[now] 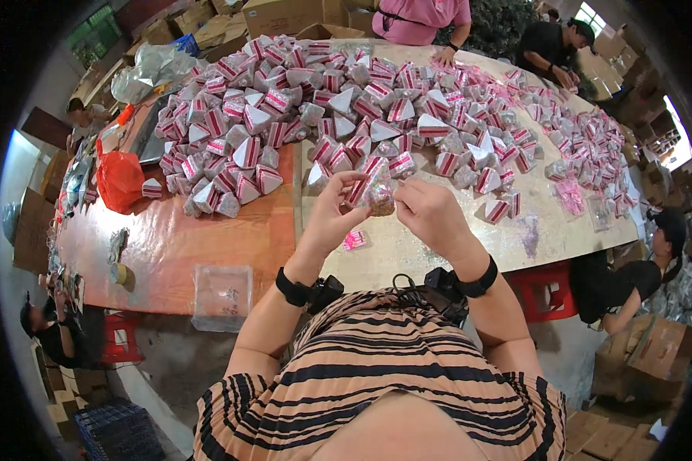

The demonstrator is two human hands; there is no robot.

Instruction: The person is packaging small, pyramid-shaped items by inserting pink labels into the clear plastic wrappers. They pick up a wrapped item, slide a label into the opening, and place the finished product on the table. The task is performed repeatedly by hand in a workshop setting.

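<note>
My left hand (338, 209) grips a wedge-shaped packet (377, 188), striped red and white like a cake slice, with small multicoloured bits showing at its lower right. Close against the packet's right side, my right hand (432, 215) has thumb and fingertips pinched together; what lies between them is too small to make out. Below the left hand, a small pink-and-white card (354, 240) lies on the pale tabletop (377, 269). A large heap of similar wedge packets (261, 115) spreads just beyond both hands.
On the left are a red plastic bag (119, 180), a tape roll (121, 273) and a clear tray (223, 296) at the near edge. Pink packaging (569, 196) lies right. Co-workers sit or stand around the table, one in a pink shirt (415, 19). A red stool (546, 292) stands near right.
</note>
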